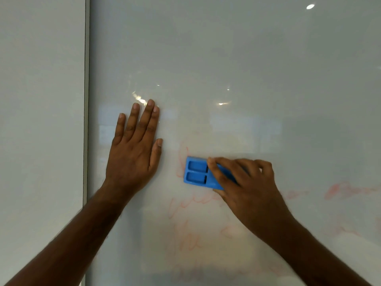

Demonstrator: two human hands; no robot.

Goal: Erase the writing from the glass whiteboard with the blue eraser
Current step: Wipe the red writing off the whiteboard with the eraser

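The glass whiteboard [226,58] fills most of the view. Faint red writing [185,230] runs across its lower half, with smeared red marks [346,191] at the right. The blue eraser [196,173], a flat block with two rectangular recesses, is pressed flat on the glass beside a red squiggle. My right hand [245,182] grips its right end, fingers curled over it. My left hand [136,145] lies flat on the glass to the eraser's left, fingers spread and pointing up, holding nothing.
The board's grey left edge [86,100] runs top to bottom, with a plain white wall [41,120] beyond it. Ceiling light reflections [310,6] glint on the glass. The upper part of the board carries no writing.
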